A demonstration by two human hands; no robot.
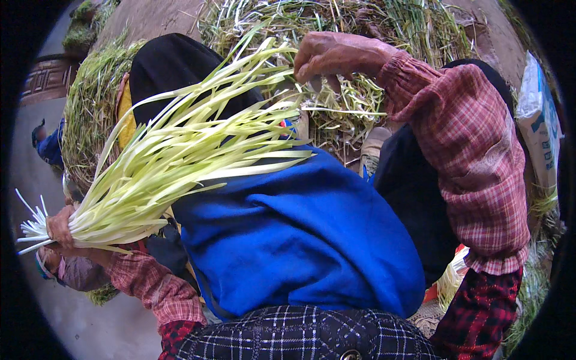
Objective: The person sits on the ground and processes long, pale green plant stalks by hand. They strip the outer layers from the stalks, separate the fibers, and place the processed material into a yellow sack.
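Note:
My left hand (pixel 62 228) is closed around the pale stem ends of a bunch of yellow-green leaves, which look like blanched chives (pixel 153 166). The white ends stick out beyond my fist at the far left. The loose leaf tips fan out across my dark-clad knee and a blue cloth (pixel 297 225) on my lap. At the leaf tips, upper middle, my right hand (pixel 328 58) has its fingers curled down; whether it pinches any leaf cannot be told. Beneath it lies a pile of loose pale leaf scraps (pixel 355 96).
Heaps of green leafy stalks (pixel 414 27) lie ahead, with another heap (pixel 90 112) at the left. A printed plastic package (pixel 537 130) stands at the right. Other people are partly seen at the left, one with a blue sleeve (pixel 51 146).

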